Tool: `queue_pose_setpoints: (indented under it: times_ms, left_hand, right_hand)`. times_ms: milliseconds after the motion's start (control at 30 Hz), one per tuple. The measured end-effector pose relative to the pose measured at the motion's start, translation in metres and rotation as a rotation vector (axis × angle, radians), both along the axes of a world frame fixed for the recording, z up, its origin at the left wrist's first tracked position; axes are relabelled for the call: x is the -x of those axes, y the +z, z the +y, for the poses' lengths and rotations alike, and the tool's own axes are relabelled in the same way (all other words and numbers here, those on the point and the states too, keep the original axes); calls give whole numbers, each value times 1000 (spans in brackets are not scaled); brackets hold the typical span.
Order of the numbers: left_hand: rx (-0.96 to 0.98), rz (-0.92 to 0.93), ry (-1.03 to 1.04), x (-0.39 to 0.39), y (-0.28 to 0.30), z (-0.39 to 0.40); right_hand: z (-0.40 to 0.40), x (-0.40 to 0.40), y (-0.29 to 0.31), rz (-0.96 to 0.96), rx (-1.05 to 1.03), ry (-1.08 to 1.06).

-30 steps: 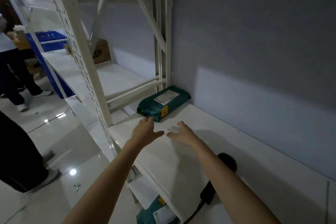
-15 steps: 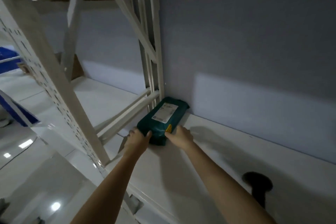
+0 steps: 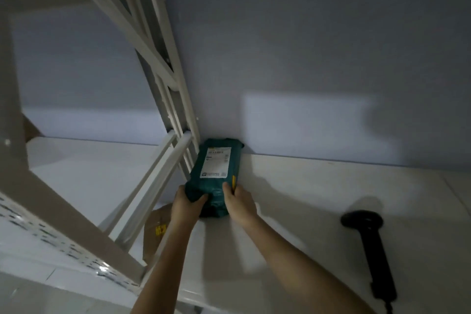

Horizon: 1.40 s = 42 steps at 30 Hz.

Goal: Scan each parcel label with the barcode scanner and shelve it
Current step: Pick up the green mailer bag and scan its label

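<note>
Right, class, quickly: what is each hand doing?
Left hand: gripping the green plastic mailer parcel.
Right hand: gripping the same parcel.

White metal shelving: flat white shelf board point(image 3: 331, 186), dimly lit; perforated upright post point(image 3: 51, 214) at lower left, leaning in this wide view; diagonal brace bars point(image 3: 122, 15) crossing to a rear upright point(image 3: 178, 99); paired horizontal rails point(image 3: 163, 168) between bays. Grey back wall point(image 3: 305, 33) carrying a paler rectangular patch of light point(image 3: 293, 125). Brown cardboard point(image 3: 155, 224) below the rails.
</note>
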<state>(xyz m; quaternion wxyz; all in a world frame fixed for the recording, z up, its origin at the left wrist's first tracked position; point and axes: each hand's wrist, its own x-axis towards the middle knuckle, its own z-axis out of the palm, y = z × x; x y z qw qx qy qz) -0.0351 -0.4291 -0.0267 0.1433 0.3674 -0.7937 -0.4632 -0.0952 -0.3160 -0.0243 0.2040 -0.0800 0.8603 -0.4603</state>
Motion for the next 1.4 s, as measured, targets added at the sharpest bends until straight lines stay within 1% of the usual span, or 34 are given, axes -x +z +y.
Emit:
queue_pose_setpoints:
  times_ms: [100,200,233,300,400,467,533,600,667,700,767,800,833,867,967,1000,1100,1167,1233,1267,1300,1333,1400]
  left_hand:
    - [14,155,4,-8,1,30]
    - [-45,262,-24,-15,8,66]
    - [-101,277,-38,-16,12,78]
    - [-272,300,-35,-19,21,98]
    - [-544,315,-46,-20,36,120]
    - [-685,292,-133,-18,38,130]
    - [-727,229,-267,-15,36,139]
    - [-774,225,-386,-13,36,151]
    - [-806,248,-409,-12,38,164]
    - [-809,267,-404,-11,36,168]
    - [-789,296,-400,-9,33,174]
    - [-778,292,-391,-8,33,177]
    - [-764,292,-391,-7,31,178]
    - [-765,290,-384,-6,30,180]
    - [-754,290,-388,-2,29,185]
    - [-751,285,-387,-1,30,186]
    - [-732,273,-384,3,30,188]
    - [-712,256,-376,7,30,190]
    - [-714,249,-370,11,30,192]
    - [-714,248,-367,14,30,193]
    - [-709,246,-361,17,31,194]
    - [-706,249,-353,19,32,195]
    - [-708,263,-338,24,32,195]
  right_hand:
    - [20,-4,10,-63,255,-137]
    - [49,-5,17,-41,401,-289]
    - [62,-5,18,-22,423,-320]
    - [92,-9,23,-19,472,-341]
    - [143,-19,35,-29,508,-307]
    - [173,-30,43,16,496,-280]
    - [198,-41,49,143,465,-248]
    - [221,-50,51,242,425,-195]
    - [241,-56,49,266,381,-102]
    - [253,-56,46,324,300,-85]
    - [276,-55,38,507,119,-159]
    - [286,-53,34,547,66,-228]
    - [294,-50,27,543,15,-294]
    - [301,-47,19,500,-21,-331]
    - [308,-38,1,147,1,-322]
    - [307,-36,-3,67,8,-299]
    - [297,-30,-2,-4,40,-266]
    - [290,-25,2,-121,131,-296]
    - [286,-23,7,-332,284,-336]
    - [286,-24,9,-400,361,-375]
    - [287,-25,11,-418,417,-437]
    - [289,-27,12,-392,462,-509]
    - [296,-30,17,-236,468,-612]
